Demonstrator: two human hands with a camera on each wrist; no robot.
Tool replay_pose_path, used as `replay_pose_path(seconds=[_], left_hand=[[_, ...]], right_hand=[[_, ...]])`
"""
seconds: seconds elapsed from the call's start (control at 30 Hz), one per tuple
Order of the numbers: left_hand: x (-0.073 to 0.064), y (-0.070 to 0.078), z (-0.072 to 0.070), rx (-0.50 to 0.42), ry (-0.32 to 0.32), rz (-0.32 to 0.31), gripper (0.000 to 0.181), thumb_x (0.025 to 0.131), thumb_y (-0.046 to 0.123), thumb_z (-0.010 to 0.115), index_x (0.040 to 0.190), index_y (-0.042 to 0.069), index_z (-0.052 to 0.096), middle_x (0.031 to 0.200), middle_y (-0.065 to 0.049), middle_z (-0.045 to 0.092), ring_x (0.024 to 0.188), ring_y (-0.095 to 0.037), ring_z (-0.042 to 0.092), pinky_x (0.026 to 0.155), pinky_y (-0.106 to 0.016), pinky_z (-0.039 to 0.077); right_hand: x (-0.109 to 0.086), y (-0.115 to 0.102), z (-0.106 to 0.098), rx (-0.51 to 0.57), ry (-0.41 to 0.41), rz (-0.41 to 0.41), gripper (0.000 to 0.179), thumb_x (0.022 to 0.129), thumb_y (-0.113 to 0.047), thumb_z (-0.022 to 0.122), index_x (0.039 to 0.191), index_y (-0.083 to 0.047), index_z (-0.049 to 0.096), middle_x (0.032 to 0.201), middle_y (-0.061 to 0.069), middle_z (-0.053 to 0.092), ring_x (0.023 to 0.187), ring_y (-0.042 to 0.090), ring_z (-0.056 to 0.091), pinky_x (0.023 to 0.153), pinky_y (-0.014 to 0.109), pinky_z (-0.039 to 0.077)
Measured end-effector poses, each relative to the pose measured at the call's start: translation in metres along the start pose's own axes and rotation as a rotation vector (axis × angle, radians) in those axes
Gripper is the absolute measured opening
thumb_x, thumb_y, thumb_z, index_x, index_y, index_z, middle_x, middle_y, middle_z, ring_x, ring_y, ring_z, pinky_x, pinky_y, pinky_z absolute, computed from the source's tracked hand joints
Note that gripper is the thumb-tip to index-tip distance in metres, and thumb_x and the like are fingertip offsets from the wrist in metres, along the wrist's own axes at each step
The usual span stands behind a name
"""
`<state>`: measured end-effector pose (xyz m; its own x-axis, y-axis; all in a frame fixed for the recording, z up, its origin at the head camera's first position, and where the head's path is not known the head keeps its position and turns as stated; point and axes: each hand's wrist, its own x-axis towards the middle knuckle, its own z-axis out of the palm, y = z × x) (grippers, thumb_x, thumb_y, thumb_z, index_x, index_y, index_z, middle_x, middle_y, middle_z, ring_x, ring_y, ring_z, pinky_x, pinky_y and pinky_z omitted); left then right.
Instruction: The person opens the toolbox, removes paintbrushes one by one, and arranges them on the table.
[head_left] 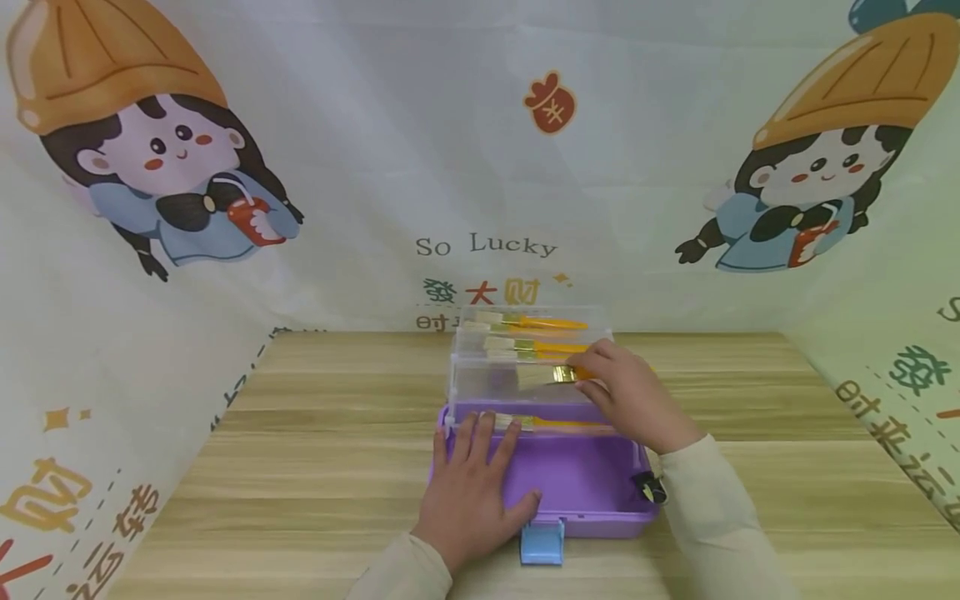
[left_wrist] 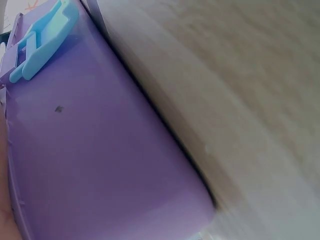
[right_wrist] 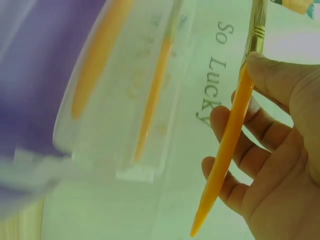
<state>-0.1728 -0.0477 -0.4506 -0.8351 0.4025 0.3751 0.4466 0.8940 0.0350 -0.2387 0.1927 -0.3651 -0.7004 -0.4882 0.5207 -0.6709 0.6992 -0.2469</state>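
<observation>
A person's right hand (head_left: pixel 630 396) pinches a yellow-handled brush (right_wrist: pixel 226 145) between thumb and fingers near its metal collar, bristles pointing left, at a purple box (head_left: pixel 573 477) set on a wooden table (head_left: pixel 322 433). In the head view the brush is seen against the stepped clear trays (head_left: pixel 480 382) at the back of the box; whether it touches them cannot be told. The left hand (head_left: pixel 472 483) grips nothing, its fingers straight and spread over the box's left side.

Farther back, the trays hold more brushes lying crosswise, among them a rear brush (head_left: pixel 558 323) and, just in front of it, a middle brush (head_left: pixel 551 348). Another brush (head_left: pixel 558 423) lies along the back part of the purple box, partly behind the left fingertips. A pale blue latch (head_left: pixel 542 546) hangs from the front wall. A small dark object (head_left: pixel 648 487), hard to make out, sits at the right front corner. Behind stands a printed backdrop (head_left: pixel 360 125) reading "So Lucky."
</observation>
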Motion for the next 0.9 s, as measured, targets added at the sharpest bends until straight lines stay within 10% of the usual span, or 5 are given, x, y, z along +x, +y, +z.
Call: replay_pose_path(seconds=[0.9], left_hand=[[-0.001, 0.0, 0.001, 0.0, -0.005, 0.023, 0.083, 0.091, 0.071, 0.041, 0.155, 0.019, 0.035, 0.153, -0.016, 0.035, 0.143, -0.037, 0.026, 0.109, -0.069, 0.017]], right_hand=[[-0.077, 0.063, -0.052, -0.127, 0.002, 0.097, 0.026, 0.086, 0.006, 0.071, 0.111, -0.001, 0.067, 0.099, 0.007, 0.06, 0.085, 0.022, 0.061, 0.069, 0.042, 0.052]])
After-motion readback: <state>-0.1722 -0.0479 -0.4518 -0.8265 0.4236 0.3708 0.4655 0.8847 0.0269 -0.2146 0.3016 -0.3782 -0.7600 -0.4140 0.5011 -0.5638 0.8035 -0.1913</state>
